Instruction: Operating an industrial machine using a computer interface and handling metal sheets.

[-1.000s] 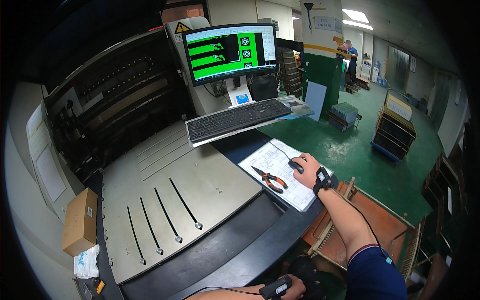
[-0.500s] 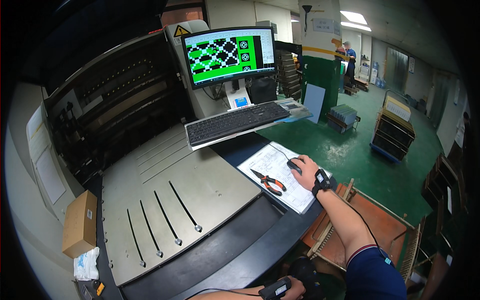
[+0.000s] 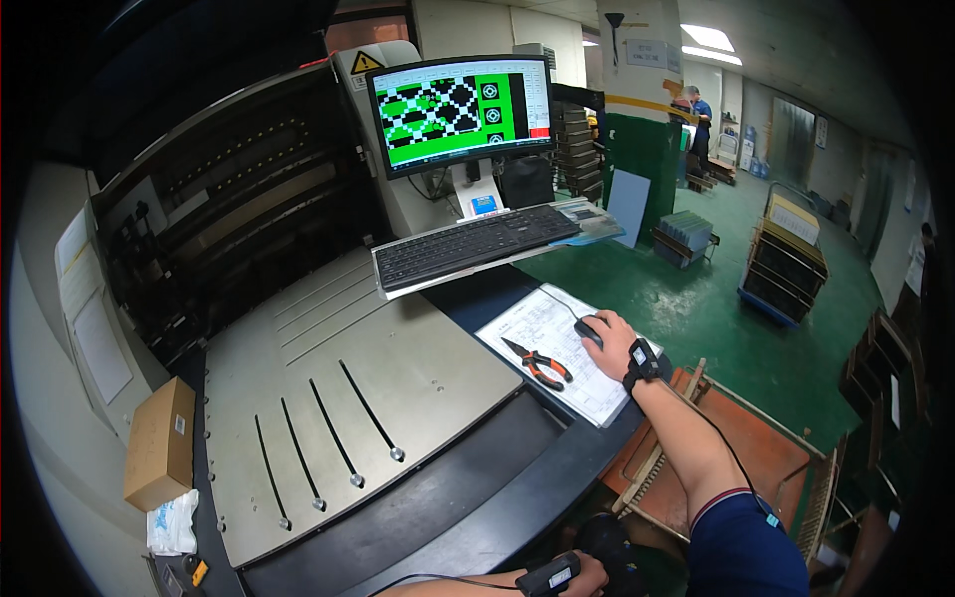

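My right hand [image 3: 610,343] is closed over a black computer mouse [image 3: 589,331], which rests on a printed sheet [image 3: 527,318] at the right corner of the machine. On the same sheet, left of that hand, lie pliers [image 3: 537,363] with orange and black handles. My left hand [image 3: 587,575] is low at the bottom edge of the picture, its fingers mostly hidden. A black keyboard [image 3: 477,245] sits on a shelf under the monitor [image 3: 460,114], whose screen shows a green, black and white pattern with round target marks at its side.
A grey metal plate [image 3: 328,398] with dark slots and round knobs spreads to the left. A cardboard box [image 3: 161,443] and a white plastic packet [image 3: 172,522] stand at its left edge. Right are an orange-brown board [image 3: 706,438] and a loaded trolley [image 3: 784,264]. A person [image 3: 700,124] stands far off.
A red patch has appeared at the lower right of the screen, and the pattern looks slightly different. My right hand stays on the mouse; the whole view has shifted a little.
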`<state>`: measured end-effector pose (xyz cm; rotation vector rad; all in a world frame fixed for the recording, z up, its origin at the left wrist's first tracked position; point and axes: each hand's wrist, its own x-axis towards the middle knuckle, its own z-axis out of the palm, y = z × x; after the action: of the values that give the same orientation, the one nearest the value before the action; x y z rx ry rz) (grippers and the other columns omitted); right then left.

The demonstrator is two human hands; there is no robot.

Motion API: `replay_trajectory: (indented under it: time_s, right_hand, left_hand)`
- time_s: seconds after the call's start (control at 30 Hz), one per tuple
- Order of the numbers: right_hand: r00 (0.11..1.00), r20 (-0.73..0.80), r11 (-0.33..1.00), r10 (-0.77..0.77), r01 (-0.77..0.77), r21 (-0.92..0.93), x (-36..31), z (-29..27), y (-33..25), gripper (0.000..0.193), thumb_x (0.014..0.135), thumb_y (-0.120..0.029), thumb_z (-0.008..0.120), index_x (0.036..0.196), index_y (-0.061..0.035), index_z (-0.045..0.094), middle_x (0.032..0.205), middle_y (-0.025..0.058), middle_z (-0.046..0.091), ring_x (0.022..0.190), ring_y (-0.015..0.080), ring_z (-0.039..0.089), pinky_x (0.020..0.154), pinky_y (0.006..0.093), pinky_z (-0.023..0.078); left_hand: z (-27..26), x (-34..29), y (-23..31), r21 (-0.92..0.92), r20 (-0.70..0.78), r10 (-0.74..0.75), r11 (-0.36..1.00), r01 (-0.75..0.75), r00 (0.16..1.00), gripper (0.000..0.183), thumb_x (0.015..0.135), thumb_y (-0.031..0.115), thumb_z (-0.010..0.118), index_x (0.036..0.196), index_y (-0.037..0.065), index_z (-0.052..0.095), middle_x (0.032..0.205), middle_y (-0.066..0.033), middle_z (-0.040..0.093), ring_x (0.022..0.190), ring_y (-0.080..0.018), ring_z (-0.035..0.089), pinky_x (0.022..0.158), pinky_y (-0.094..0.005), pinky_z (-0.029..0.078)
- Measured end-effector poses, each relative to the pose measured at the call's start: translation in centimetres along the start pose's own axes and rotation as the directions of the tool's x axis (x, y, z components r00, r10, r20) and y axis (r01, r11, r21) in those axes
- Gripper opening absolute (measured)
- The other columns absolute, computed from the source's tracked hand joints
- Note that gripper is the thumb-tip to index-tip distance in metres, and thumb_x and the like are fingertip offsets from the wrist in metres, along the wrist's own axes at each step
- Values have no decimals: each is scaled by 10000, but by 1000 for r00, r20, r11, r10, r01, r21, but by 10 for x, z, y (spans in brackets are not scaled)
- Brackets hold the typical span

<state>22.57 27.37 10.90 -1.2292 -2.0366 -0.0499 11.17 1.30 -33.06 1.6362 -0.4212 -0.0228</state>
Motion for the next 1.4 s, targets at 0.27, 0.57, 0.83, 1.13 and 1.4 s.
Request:
replay_trajectory:
  time_s: [0.27, 0.57, 0.83, 1.13, 1.4]
  right_hand:
    - [999, 29, 999, -27, 26, 17, -19, -25, 29, 360, 767, -171, 674, 1120, -98, 666, 1130, 129, 588, 1015, 333, 593, 886, 416, 488]
    - [998, 41, 999, -37, 35, 39, -17, -16, 35, 369, 759, -177, 678, 1119, -96, 665, 1144, 130, 583, 1034, 332, 588, 898, 412, 488]
    - [998, 46, 999, -36, 34, 41, -18, -15, 39, 375, 769, -178, 669, 1136, -100, 659, 1159, 133, 577, 1053, 335, 577, 912, 414, 478]
    - [999, -3, 998, 37, -37, -49, -20, -13, 40, 376, 793, -189, 670, 1158, -101, 650, 1199, 157, 561, 1090, 347, 555, 939, 436, 449]
    - [999, -2, 998, 34, -34, -61, -21, -12, 41, 374, 796, -188, 669, 1159, -102, 649, 1204, 159, 560, 1081, 348, 562, 932, 439, 455]
  left_hand:
    - [-4, 79, 315, 553, -429, -525, 492, 673, 736, 252, 877, 267, 554, 837, 57, 688, 784, -166, 676, 814, -362, 674, 774, -437, 533]
    - [-7, 78, 326, 548, -437, -501, 511, 663, 747, 255, 871, 263, 541, 818, 54, 679, 779, -165, 672, 809, -360, 673, 767, -433, 531]
    - [-2, 75, 312, 540, -465, -452, 536, 649, 761, 240, 854, 258, 558, 780, 64, 679, 743, -160, 666, 776, -359, 671, 751, -437, 530]
    - [-2, 75, 317, 562, -485, -438, 508, 653, 757, 215, 834, 246, 577, 763, 68, 675, 723, -156, 663, 757, -359, 670, 724, -438, 531]
    - [-14, 90, 363, 642, -411, -571, 372, 671, 710, 277, 902, 323, 548, 868, 110, 721, 832, -137, 700, 760, -333, 680, 658, -450, 549]
